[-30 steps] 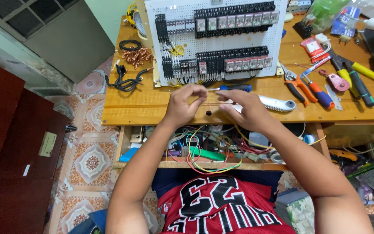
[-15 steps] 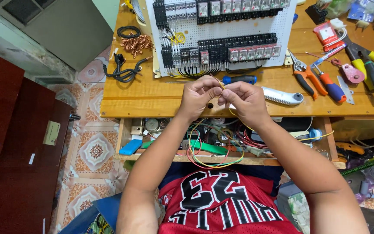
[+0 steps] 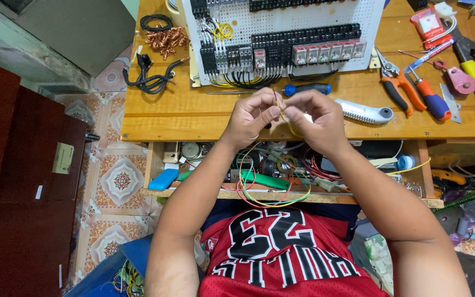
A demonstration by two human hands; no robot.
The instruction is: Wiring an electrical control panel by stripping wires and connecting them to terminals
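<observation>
Wooden desk (image 3: 193, 113): left hand (image 3: 251, 115) and right hand (image 3: 317, 118) fingers pinch 1 yellow wire (image 3: 284, 118); screwdriver (image 3: 303, 88) at 12 o'clock.

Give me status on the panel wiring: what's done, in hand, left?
Done: left relay blocks on the perforated panel carry yellow and black leads. In hand: left hand and right hand pinch a yellow wire. Left: loose wires hanging from the drawer.

We see a red-and-white blister package (image 3: 429, 25) on the table's (image 3: 193, 113) far right; small pale labels (image 3: 62, 158) mark the dark red cabinet (image 3: 12, 165) left of it.
</observation>
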